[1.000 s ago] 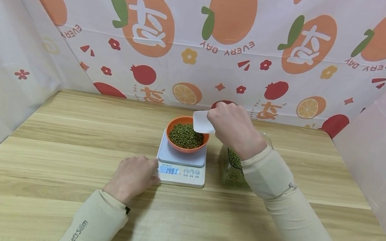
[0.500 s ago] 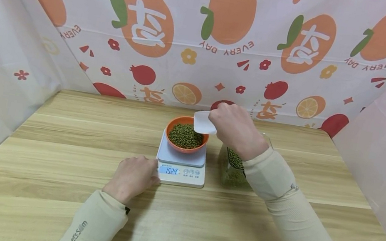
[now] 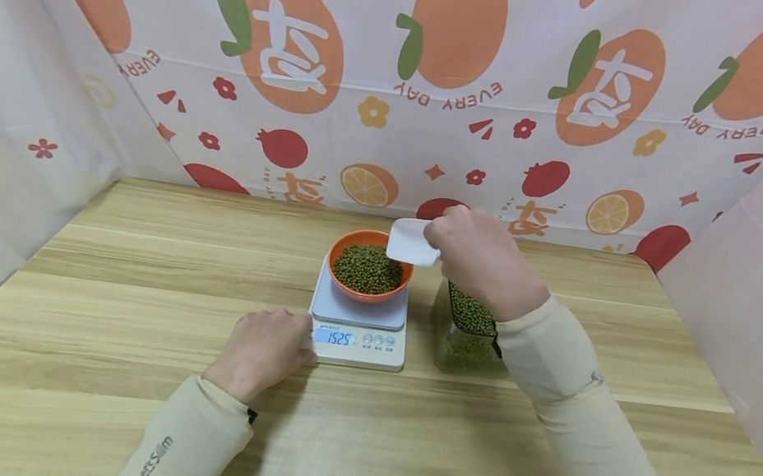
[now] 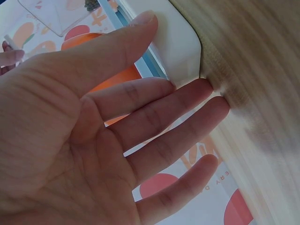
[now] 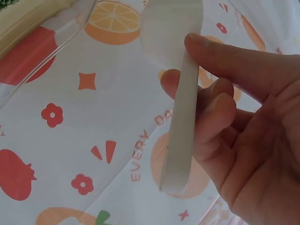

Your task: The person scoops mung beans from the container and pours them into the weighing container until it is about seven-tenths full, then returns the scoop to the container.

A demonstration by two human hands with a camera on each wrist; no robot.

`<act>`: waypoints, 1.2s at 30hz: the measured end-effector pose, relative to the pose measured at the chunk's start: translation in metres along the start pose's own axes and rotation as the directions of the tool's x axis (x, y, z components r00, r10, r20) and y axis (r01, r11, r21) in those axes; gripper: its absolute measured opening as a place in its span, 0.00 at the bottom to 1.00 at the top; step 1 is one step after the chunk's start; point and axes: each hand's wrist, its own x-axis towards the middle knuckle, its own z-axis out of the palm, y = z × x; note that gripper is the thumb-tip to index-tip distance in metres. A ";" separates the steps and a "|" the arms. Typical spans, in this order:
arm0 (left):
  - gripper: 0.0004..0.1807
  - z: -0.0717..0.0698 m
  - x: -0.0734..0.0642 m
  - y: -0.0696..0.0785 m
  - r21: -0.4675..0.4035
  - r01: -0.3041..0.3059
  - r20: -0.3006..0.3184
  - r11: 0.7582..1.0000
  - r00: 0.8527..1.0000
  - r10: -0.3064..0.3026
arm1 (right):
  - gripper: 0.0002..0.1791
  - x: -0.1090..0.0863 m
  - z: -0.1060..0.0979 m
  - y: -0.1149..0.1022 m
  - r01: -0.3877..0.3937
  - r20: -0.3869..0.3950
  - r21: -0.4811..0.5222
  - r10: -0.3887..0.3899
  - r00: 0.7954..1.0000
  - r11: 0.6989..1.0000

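An orange bowl (image 3: 366, 297) of green mung beans (image 3: 367, 271) stands on a white kitchen scale (image 3: 358, 314), whose display reads about 152.5. My right hand (image 3: 486, 261) grips a white scoop (image 3: 412, 241) by its handle; the scoop's end overlaps the bowl's right rim in the head view. In the right wrist view, thumb and fingers pinch the scoop's handle (image 5: 182, 126). My left hand (image 3: 262, 348) lies at the scale's left front corner. In the left wrist view its thumb rests on the scale's edge (image 4: 176, 42), with the other fingers extended and loosely spread beside it.
Right of the scale, a clear container (image 3: 464, 353) holds more mung beans, partly hidden under my right hand and forearm. All this stands on a wooden table (image 3: 377, 454). A fruit-printed white curtain (image 3: 442, 139) rises behind the table's back edge.
My right hand has drawn the scoop slightly to the right, away from the bowl's middle. The scale's reading has risen by a few units. The left hand has stayed in place.
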 end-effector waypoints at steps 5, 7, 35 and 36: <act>0.14 0.000 0.000 -0.001 0.001 -0.005 -0.003 1.000 1.000 0.005 | 0.11 -0.009 -0.002 0.008 -0.033 0.018 0.048 0.033 0.999 0.998; 0.14 0.000 0.000 -0.001 0.005 -0.008 -0.005 1.000 1.000 0.008 | 0.10 -0.015 -0.003 0.012 -0.043 0.014 0.064 0.042 0.999 0.997; 0.16 0.001 0.000 -0.001 0.007 -0.022 -0.024 1.000 0.999 0.022 | 0.07 -0.052 -0.018 0.055 -0.061 0.141 0.257 0.025 0.990 0.964; 0.16 0.001 0.000 -0.001 0.007 -0.024 -0.025 1.000 0.999 0.024 | 0.07 -0.052 -0.018 0.056 -0.071 0.153 0.259 0.032 0.988 0.963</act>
